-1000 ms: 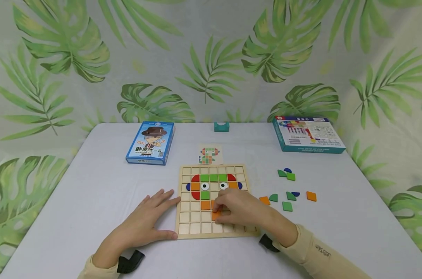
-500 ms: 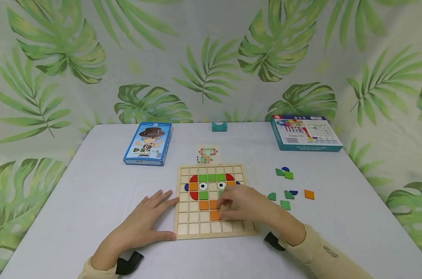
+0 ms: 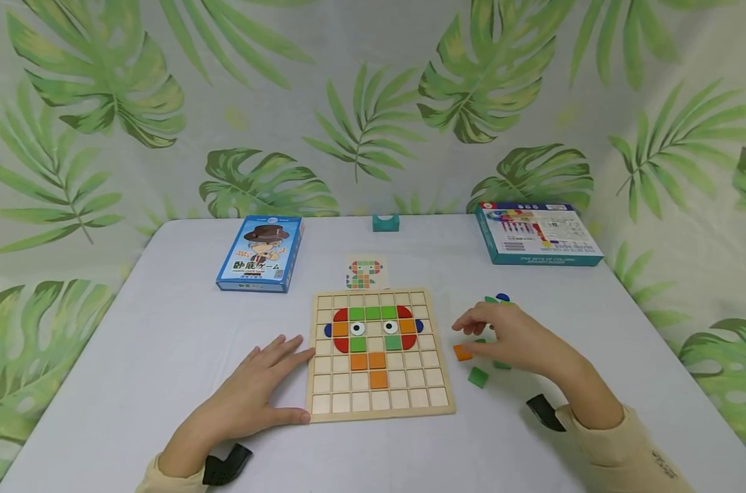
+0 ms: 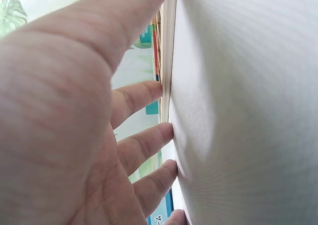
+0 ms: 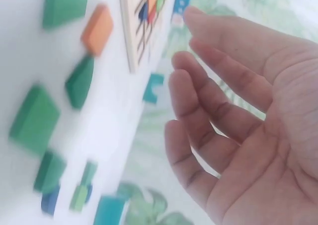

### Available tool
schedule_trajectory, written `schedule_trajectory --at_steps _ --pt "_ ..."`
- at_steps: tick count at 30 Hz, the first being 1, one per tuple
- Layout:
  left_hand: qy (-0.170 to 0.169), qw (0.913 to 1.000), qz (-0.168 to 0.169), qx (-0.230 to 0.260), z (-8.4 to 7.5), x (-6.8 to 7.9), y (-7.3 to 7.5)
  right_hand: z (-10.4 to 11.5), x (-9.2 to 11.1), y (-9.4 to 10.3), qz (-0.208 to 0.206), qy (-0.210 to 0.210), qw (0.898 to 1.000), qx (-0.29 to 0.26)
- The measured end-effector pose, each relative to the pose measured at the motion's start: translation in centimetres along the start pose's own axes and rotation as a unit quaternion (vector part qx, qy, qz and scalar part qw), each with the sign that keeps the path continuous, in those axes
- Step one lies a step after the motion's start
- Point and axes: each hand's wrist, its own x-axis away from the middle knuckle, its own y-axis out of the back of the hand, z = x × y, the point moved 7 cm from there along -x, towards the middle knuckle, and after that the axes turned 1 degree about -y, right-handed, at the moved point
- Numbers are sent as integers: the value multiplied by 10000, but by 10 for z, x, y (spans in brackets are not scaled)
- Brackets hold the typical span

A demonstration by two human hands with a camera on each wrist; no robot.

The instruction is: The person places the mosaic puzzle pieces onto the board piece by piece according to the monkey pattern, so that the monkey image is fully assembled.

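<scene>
My left hand [image 3: 258, 387] lies at the left side of the wooden grid board [image 3: 412, 397], thumb and fingertips at its edge. On the board, coloured tiles form a face-like pattern with two round eye tiles [image 3: 357, 329]. Below it sit several orange square tiles, the lowest one [image 3: 379, 379] in a row of its own. To the right of the board my right hand [image 3: 514, 335] hovers over loose tiles, its thumb near an orange tile [image 3: 462, 352]. In the right wrist view its fingers [image 5: 181, 93] are loosely bent, with nothing held. A green square tile [image 3: 478, 377] lies nearby.
A pattern card [image 3: 368, 272] lies behind the board. Farther back stand a blue game box [image 3: 262, 253], a small teal block [image 3: 386, 224] and a teal-edged box [image 3: 539, 236]. My right hand partly covers more loose green and blue tiles [image 3: 503, 298].
My right hand has left the lowest orange tile on the board and moved right over the loose tiles. The left hand stays at the board's edge.
</scene>
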Motion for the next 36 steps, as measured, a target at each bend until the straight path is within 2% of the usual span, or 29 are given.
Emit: schedule_trajectory --at_steps 6,15,22,36 --pt "1 10000 -20 6 0 1 1 -16 17 7 -13 -119 9999 -28" --pt "0 10000 -26 -24 -1 1 4 -25 35 -10 184 -413 9989 -151" --pt "26 10000 17 8 0 1 2 -29 39 -30 318 -712 9967 -203" --pt "-29 10000 24 -12 0 0 1 -27 40 -37 70 -578 9983 45"
